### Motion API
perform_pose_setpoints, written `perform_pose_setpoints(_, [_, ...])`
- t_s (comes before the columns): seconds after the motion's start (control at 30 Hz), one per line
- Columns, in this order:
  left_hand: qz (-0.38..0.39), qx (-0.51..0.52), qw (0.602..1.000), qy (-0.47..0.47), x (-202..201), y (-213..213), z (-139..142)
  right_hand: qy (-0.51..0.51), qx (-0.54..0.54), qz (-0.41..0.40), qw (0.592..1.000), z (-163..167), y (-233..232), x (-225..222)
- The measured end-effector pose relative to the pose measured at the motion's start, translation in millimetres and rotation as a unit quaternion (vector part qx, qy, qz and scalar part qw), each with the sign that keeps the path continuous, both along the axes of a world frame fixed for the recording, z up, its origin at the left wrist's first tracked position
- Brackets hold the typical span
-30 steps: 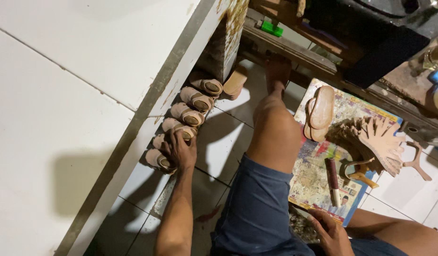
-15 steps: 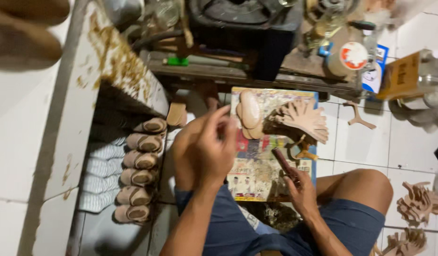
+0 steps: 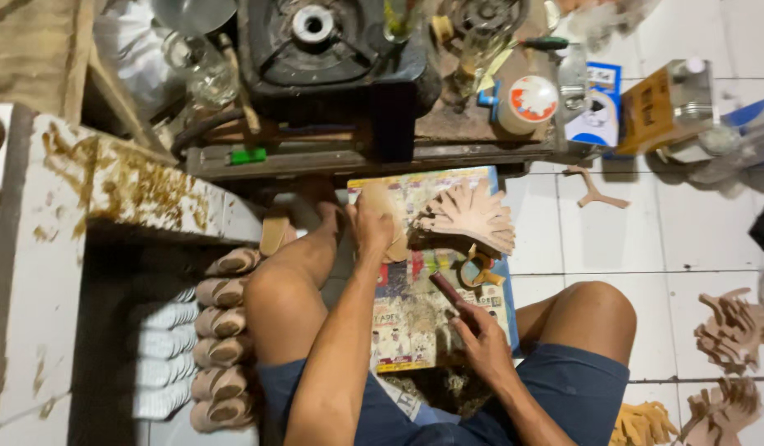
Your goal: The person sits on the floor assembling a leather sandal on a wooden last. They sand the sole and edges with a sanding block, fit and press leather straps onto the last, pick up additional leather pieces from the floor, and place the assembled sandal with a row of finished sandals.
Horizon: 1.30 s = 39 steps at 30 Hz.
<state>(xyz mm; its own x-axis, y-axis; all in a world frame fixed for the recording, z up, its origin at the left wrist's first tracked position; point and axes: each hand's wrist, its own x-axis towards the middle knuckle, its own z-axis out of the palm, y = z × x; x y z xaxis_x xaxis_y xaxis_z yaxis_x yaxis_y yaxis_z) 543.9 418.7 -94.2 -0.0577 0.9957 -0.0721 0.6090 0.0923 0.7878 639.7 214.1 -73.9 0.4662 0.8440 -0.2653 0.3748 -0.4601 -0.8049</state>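
Seemingly my left hand (image 3: pixel 372 227) grips a tan sandal sole (image 3: pixel 387 223) (light, bendy; best held edgewise) above the printed board (image 3: pixel 415 314); my right hand (image 3: pixel 481 339) clasps a brush handle (image 3: pixel 448 289).

Tiled floor (image 3: pixel 696 239) under printed board (image 3: pixel 415 322), strap cutouts (image 3: pixel 733 326)

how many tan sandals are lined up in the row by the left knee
5, possibly more hidden. They run down the white ledge's edge: top sandal, second sandal, third sandal, fourth sandal, fifth sandal, with a sixth perhaps below.

head camera looks steeply down, close over lap and floor (image 3: pixel 696 248).
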Motion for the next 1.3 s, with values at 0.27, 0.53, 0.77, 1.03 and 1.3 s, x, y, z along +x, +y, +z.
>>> perform_pose_setpoints(0.27, [-0.09,0.161,0.955,-0.233,-56.9,-85.6,44.6,-0.304,0.005,0.11,0.946,-26.7,3.9,-20.4])
perform_pose_setpoints(0.53, [0.395,0.205,0.861,-0.248,-315.2,-157.8,-43.6,-0.205,-0.034,0.157,0.966,-64.6,-4.9,-50.8])
perform_pose_setpoints(0.77, [0.671,-0.108,0.604,-0.416,-422.6,-186.1,-108.8,0.014,-0.127,0.05,0.991,-82.6,-39.0,-63.3])
perform_pose_setpoints(1.03, [0.556,-0.01,0.575,-0.6,-438.0,-226.5,-105.6,0.148,-0.114,-0.033,0.982,-77.8,-67.8,-54.4])
perform_pose_setpoints(1.3, [0.148,-0.052,0.678,-0.718,-357.5,-227.5,-40.7,0.298,-0.036,0.023,0.954,-50.5,-71.9,-60.3])
